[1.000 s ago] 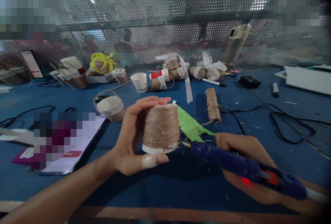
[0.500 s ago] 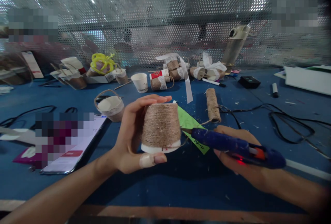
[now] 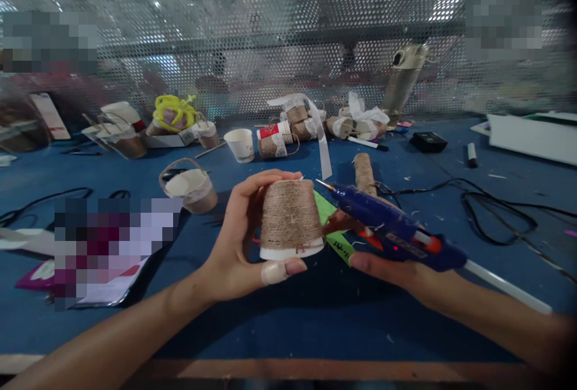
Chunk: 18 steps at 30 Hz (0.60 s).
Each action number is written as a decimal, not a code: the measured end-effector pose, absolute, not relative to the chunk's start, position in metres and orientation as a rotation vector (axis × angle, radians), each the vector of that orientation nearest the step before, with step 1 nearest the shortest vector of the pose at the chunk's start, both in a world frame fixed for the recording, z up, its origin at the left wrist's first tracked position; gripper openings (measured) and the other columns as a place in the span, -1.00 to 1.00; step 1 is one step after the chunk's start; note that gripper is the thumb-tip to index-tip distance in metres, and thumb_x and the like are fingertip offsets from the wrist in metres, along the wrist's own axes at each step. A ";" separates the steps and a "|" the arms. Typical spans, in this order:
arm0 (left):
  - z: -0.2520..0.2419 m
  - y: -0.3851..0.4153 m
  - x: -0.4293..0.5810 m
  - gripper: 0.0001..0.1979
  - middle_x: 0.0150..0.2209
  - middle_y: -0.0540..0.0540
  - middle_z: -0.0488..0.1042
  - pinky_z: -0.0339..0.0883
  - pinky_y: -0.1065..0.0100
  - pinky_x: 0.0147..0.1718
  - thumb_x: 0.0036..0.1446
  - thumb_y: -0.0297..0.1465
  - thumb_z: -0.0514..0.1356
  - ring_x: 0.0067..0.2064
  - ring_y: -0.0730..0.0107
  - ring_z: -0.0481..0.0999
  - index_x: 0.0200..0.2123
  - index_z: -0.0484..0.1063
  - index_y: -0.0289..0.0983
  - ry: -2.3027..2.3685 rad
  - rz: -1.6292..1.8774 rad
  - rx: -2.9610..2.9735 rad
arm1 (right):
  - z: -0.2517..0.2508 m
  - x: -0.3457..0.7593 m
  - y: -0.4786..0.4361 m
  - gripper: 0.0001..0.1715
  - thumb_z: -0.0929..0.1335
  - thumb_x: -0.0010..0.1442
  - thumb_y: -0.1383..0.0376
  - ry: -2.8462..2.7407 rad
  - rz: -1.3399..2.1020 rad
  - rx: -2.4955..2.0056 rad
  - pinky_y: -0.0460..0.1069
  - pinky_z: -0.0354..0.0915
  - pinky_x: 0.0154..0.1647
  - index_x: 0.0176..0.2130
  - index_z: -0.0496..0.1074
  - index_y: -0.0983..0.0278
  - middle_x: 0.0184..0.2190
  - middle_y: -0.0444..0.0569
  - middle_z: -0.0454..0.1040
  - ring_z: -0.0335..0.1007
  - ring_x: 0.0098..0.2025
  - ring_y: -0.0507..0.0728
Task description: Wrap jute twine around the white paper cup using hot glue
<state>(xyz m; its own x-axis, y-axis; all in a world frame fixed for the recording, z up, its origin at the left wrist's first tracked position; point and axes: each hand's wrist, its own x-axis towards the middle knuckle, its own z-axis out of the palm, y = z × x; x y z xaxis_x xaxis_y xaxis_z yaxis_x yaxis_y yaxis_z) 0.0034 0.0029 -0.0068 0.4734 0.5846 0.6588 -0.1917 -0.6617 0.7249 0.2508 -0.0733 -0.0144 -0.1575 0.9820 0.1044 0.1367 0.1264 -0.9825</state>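
- One left hand (image 3: 241,234): grip spread wide round the cup, fingers over its top, tape-wrapped thumb along its lower edge.
- One twine-wrapped cup (image 3: 291,216): in the left hand above the table, narrow end up, a bare white band at the bottom.
- One right hand (image 3: 396,270): grip curled about the glue gun, partly hidden behind it.
- One glue gun (image 3: 383,219): blue, nozzle just beside the cup's upper right edge, one white glue stick (image 3: 507,288) at its rear.
- One twine roll (image 3: 365,173): behind the gun.
- One piece of green paper (image 3: 341,250): lying between cup and right hand.
- One handled cup (image 3: 192,188): lace-trimmed, left of the left hand.
- One plain white cup (image 3: 240,143): upright, further back.
- Two markers (image 3: 471,154): both on the right half.
- One bottle (image 3: 402,80): tilted in view, by the screen.
- Table (image 3: 270,330): blue, scattered with scraps, brownish front edge.
- Room: perforated metal screen (image 3: 225,17) behind, blurred shapes beyond.
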 end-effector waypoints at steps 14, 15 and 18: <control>-0.008 0.002 0.001 -0.17 0.24 -0.17 0.30 0.29 0.00 0.31 -0.12 -0.35 0.53 0.33 -0.04 0.31 0.21 0.26 -0.11 0.435 1.280 1.890 | -0.013 0.247 -0.073 -0.81 0.55 0.14 0.30 -1.462 1.037 -1.027 -0.11 0.44 -0.25 -0.30 0.48 0.18 -0.38 -0.21 0.55 0.49 -0.35 -0.01; -0.008 0.003 0.000 -0.16 0.25 -0.17 0.29 0.27 -0.01 0.31 -0.12 -0.35 0.53 0.34 -0.05 0.29 0.22 0.26 -0.11 0.445 1.267 1.899 | -0.013 0.248 -0.073 -0.81 0.55 0.15 0.28 -1.461 1.027 -1.050 -0.11 0.43 -0.25 -0.30 0.48 0.18 -0.36 -0.21 0.55 0.49 -0.34 -0.01; -0.008 0.003 -0.003 -0.16 0.26 -0.15 0.28 0.25 0.00 0.32 -0.11 -0.36 0.52 0.35 -0.03 0.27 0.23 0.24 -0.09 0.486 1.227 1.932 | -0.012 0.251 -0.074 -0.81 0.53 0.18 0.21 -1.448 1.030 -1.106 -0.12 0.42 -0.25 -0.28 0.46 0.16 -0.33 -0.22 0.53 0.46 -0.32 -0.01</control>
<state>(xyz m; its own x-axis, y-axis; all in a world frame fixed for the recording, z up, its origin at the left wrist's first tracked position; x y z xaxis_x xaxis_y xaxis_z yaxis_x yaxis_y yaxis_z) -0.0027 0.0034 -0.0084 0.4609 0.6676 0.5847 -0.0862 -0.6220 0.7782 0.2510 -0.0740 -0.0116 -0.0806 0.9744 0.2097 0.1212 0.2184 -0.9683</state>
